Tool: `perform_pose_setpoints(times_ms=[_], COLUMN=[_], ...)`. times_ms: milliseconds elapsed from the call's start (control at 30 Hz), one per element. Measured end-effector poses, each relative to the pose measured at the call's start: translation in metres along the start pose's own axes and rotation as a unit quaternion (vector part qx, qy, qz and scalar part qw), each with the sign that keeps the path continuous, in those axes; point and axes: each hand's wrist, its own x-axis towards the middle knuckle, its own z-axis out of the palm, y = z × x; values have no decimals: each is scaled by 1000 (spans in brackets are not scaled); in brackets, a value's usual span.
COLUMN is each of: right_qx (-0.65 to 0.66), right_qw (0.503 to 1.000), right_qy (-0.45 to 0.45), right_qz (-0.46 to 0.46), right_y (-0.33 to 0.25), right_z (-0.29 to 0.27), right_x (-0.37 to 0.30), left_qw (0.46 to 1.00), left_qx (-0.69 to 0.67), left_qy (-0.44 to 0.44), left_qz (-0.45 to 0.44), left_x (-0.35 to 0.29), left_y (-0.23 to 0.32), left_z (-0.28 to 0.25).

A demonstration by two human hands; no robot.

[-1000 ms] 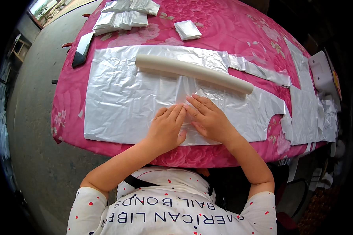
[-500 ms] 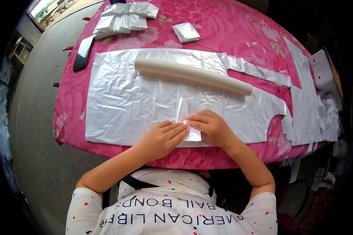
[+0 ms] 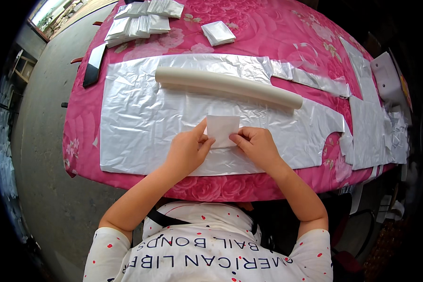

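Note:
Between my two hands is a small folded white plastic bag, a flat near-square held upright. My left hand pinches its left edge between thumb and fingers. On the opposite edge, my right hand grips the lower corner the same way. Under both hands lie white plastic bags, spread flat with their handle ends toward the right. Across them rests a long pale roller or tube, slanting down to the right, just beyond my hands.
Stacked folded white packets sit at the far left, and a smaller pile nearer the middle. A phone lies by the left table edge. More plastic bags and a white plastic box are at right. A pink floral cloth covers the table.
The narrow strip under my fingers is now a compact folded square, lifted a little away from me. My hands have moved apart to its two sides.

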Motion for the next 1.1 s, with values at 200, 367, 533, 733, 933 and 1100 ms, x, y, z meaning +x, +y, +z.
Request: perform_pose_setpoints(times_ms=[200, 367, 533, 733, 933, 1100], right_qx=[-28, 0, 19, 40, 33, -117], right_qw=[984, 976, 974, 971, 972, 990], right_qy=[-87, -118, -123, -122, -105, -5], right_qz=[156, 182, 192, 203, 210, 81], right_y=[-15, -4, -6, -4, -7, -19], right_z=[-9, -11, -12, -12, -9, 1], right_x=[27, 36, 38, 40, 35, 11], left_qw=[999, 996, 908, 935, 935, 929], left_qx=[27, 71, 290, 287, 295, 311], left_qy=[20, 52, 114, 46, 32, 30], left_qz=[-28, -3, 282, 203, 195, 199], left_x=[16, 12, 7, 14, 16, 16], left_y=[-5, 7, 4, -2, -11, -15], left_z=[-2, -3, 13, 38, 43, 45])
